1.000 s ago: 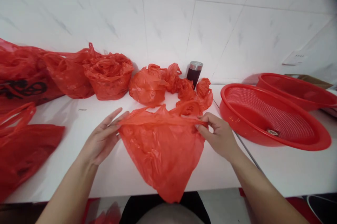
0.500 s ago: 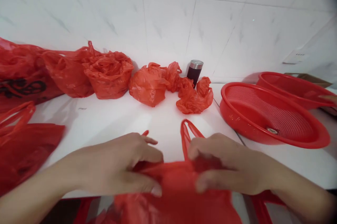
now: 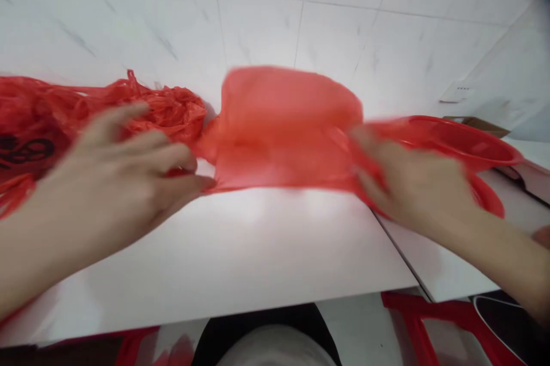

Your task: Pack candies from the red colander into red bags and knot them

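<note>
1. Item: a thin, translucent red plastic bag (image 3: pixel 287 117), spread in front of the person between the two hands, toward the white tiled wall (image 3: pixel 262 28). Whether it touches the white flat-topped table (image 3: pixel 240 251) cannot be told.
2. Axis: the longer dimension runs left to right, hand to hand, roughly along the table's front edge. The lower edge is drawn nearly straight; the sheet rises beyond it.
3. Left hand (image 3: pixel 133 177): thumb and fingertip together, pinching the bag's lower left corner. The bag lies to the right of this grip.
4. Right hand (image 3: pixel 412 183): at the bag's right end, fingers overlapping the film. Blur conceals whether they are clamped on it; cannot tell. The bag lies to the left of these fingers.
5. Proximity: neither hand is clearly nearer; each meets one end.
</note>
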`<state>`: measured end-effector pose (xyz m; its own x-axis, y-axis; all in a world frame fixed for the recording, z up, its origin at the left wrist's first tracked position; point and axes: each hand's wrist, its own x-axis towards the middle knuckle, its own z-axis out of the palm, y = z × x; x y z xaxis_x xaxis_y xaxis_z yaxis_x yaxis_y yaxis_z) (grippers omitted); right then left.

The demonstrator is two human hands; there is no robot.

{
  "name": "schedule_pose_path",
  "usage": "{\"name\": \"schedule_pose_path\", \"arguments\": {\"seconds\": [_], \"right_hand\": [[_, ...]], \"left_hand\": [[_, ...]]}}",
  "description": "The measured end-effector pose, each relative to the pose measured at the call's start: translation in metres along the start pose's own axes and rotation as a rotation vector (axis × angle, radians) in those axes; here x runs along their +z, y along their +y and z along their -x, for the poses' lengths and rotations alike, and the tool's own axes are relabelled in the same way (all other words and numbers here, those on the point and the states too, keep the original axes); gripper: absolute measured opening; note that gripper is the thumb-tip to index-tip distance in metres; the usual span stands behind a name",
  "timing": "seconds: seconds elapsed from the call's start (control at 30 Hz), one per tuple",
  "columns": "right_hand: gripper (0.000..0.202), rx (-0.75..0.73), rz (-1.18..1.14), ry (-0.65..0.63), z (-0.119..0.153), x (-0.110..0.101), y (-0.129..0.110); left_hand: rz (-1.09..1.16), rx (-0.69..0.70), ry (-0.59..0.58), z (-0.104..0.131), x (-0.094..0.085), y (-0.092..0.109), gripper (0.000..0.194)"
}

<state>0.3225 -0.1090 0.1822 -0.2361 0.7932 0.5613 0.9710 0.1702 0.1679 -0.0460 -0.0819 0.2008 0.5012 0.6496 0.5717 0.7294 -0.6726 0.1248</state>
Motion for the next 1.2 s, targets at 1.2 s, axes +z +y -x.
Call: {"name": "schedule_pose_path", "arguments": {"seconds": [1.2], "right_hand": [[0.037,0.301,-0.955,-0.218,0.017,0.05,0.062]], "left_hand": [[0.955,-0.552,-0.43,0.043,0.095,0.02,0.065]]}}
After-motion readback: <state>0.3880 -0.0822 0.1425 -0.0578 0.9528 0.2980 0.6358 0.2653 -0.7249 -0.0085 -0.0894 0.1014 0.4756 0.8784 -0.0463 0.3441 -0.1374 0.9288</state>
